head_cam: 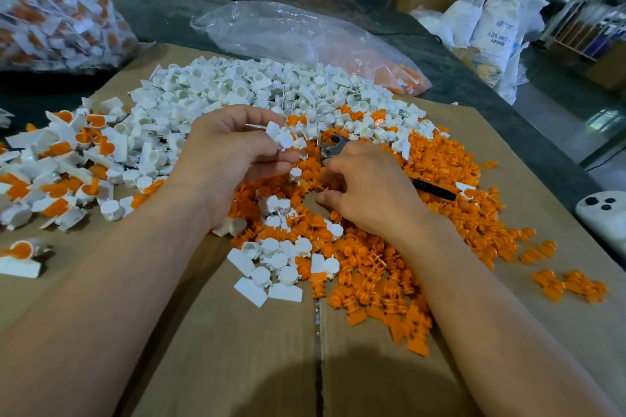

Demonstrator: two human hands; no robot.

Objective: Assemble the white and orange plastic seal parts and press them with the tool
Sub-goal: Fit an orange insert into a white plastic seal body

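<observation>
My left hand pinches a white seal part above the middle of the cardboard sheet. My right hand grips the pressing tool, whose metal jaws stick out past the fingers and whose black handle shows behind the hand. Its fingertips reach down into the heap of orange parts. A heap of white parts lies further back. Joined white-and-orange seals lie in a pile at the left.
A clear bag holding orange parts lies behind the heaps. A big bag of finished seals stands at the back left. A white device with black buttons sits at the right edge. Cartons and white sacks stand beyond the dark table.
</observation>
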